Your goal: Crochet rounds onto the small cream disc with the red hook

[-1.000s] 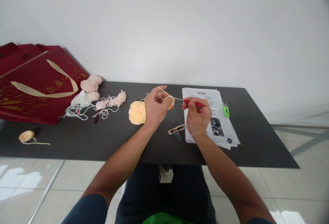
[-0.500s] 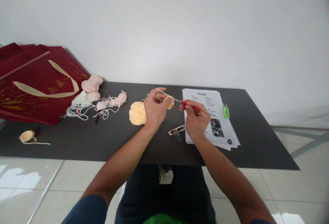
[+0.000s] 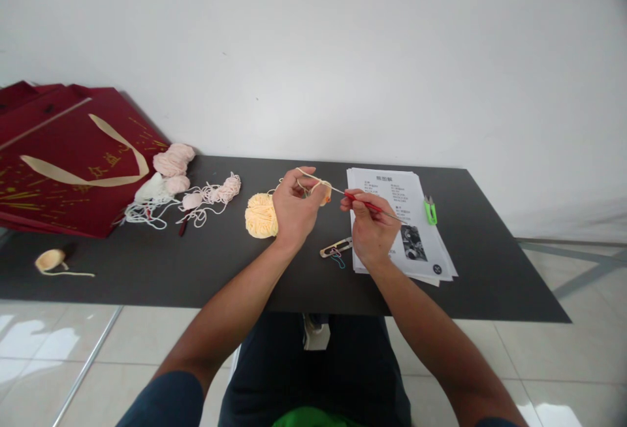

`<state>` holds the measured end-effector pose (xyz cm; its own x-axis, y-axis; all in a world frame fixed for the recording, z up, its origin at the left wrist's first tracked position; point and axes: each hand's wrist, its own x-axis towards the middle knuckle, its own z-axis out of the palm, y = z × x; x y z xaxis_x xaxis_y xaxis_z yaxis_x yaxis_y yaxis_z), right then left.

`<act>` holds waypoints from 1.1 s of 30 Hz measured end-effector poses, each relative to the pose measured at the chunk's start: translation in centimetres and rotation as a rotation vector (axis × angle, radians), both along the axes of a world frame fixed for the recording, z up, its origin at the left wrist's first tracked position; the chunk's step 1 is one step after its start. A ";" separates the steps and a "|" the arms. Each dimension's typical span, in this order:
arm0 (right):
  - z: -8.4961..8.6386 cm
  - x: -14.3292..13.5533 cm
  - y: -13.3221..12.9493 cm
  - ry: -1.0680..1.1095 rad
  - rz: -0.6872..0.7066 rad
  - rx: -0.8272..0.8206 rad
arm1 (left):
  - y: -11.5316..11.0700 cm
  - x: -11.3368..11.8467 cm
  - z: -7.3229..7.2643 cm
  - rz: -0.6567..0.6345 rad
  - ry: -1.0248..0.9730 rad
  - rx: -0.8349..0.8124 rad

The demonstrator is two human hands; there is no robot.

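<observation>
My left hand (image 3: 296, 213) is closed on a small yellow crochet piece (image 3: 325, 196), most of it hidden behind the fingers. A strand of yellow yarn runs over the left index finger to the tip of the crochet hook (image 3: 361, 200). My right hand (image 3: 375, 226) grips the hook by its red handle, the metal tip pointing left to the crochet piece. Just left of my left hand lies a ball of yellow yarn (image 3: 261, 216), partly covered by that hand. Printed sheets (image 3: 426, 202) lie under my right hand.
Yarn snips (image 3: 336, 248) with stitch markers (image 3: 337, 259) lie below the hands; green snips (image 3: 430, 210) lie by the sheets. Leftward are pink yarn (image 3: 174, 160), white yarn (image 3: 151, 192), a red bag (image 3: 73, 166) and a small cream crocheted cup (image 3: 50, 260). A wall stands behind the table.
Hardly anything differs. The view has shifted very slightly; both hands keep nearly the same pose, with the hook tip still at the crochet piece.
</observation>
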<state>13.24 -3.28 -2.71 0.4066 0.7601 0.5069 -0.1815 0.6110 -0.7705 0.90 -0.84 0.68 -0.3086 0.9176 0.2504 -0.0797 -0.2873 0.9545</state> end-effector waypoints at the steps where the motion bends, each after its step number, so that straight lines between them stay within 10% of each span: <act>1: 0.0 -0.1 -0.1 -0.012 -0.007 0.014 | 0.0 0.0 0.0 0.002 -0.016 -0.003; 16: -0.9 0.0 -0.1 -0.328 -0.071 0.108 | 0.9 0.0 -0.4 -0.182 -0.402 -0.099; 33: 1.0 2.3 1.8 0.122 0.276 -0.107 | 1.0 -1.0 0.4 -0.469 -0.386 -0.247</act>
